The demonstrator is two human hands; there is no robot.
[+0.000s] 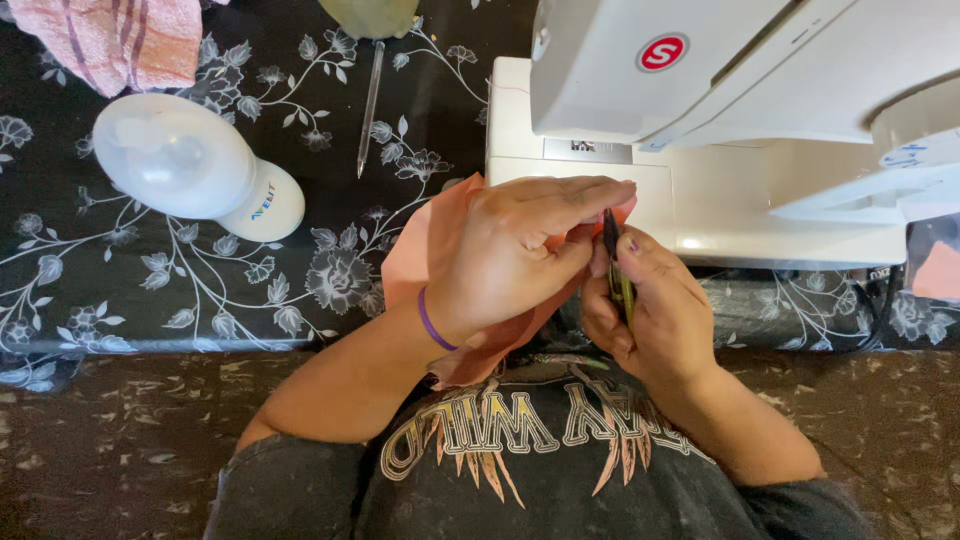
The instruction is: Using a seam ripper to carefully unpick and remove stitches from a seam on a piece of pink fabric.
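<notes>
Left hand point(510, 250) pinches the salmon-pink cloth piece point(420, 250) before the white sewing machine point(700, 120); right hand point(650, 310) grips a slim dark tool point(612, 262). Better to keep the cloth taut.

Evenly and fairly brightly lit from above, with a small warm glow under the arm of the white sewing machine point(720, 120), on its bed. Near overexposure on the machine's top, detail washed out there. Soft shadow below the machine's front edge and under the hands just in front of it. Mild glare on the white plastic bottle point(190, 165) well left of the machine. Sharp focus near the machine; slight softness and wide-angle bending toward the frame edges.
</notes>
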